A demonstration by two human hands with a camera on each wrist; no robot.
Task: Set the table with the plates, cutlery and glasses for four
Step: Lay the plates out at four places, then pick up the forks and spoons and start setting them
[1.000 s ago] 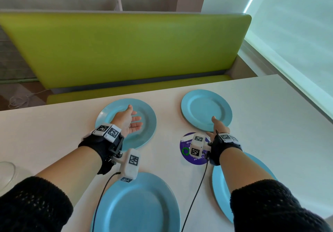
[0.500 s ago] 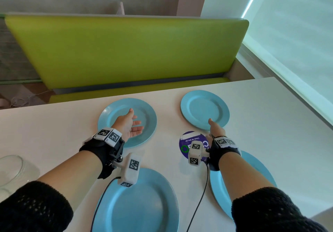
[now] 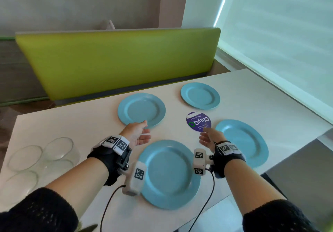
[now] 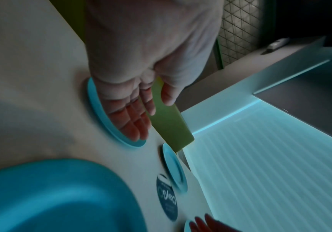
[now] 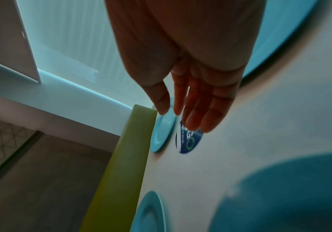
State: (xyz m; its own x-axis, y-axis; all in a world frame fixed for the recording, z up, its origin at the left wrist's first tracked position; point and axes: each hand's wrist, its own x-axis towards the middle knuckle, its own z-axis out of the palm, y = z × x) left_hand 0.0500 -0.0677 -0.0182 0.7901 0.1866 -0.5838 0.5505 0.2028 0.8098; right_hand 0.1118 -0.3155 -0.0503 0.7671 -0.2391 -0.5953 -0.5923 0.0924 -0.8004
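Note:
Four light blue plates lie on the white table (image 3: 270, 95): far left plate (image 3: 141, 109), far right plate (image 3: 200, 96), near left plate (image 3: 169, 173) and near right plate (image 3: 243, 141). My left hand (image 3: 138, 134) hovers just this side of the far left plate (image 4: 109, 119), fingers straight and empty. My right hand (image 3: 209, 138) floats over the table between the near plates, fingers straight and empty, its tips at a round purple sticker (image 3: 198, 122). Clear glasses (image 3: 43, 158) stand at the table's left end.
A green bench backrest (image 3: 117, 60) runs along the table's far side. A window with a pale blind (image 3: 281, 33) lies to the right. Cables hang from both wrist cameras over the near table edge. A dark object (image 3: 88, 228) shows at the bottom edge.
Both hands have drawn back toward me off the far plates: the left from over the far left plate, the right from the far right plate's rim. The head view has shifted, revealing the glasses.

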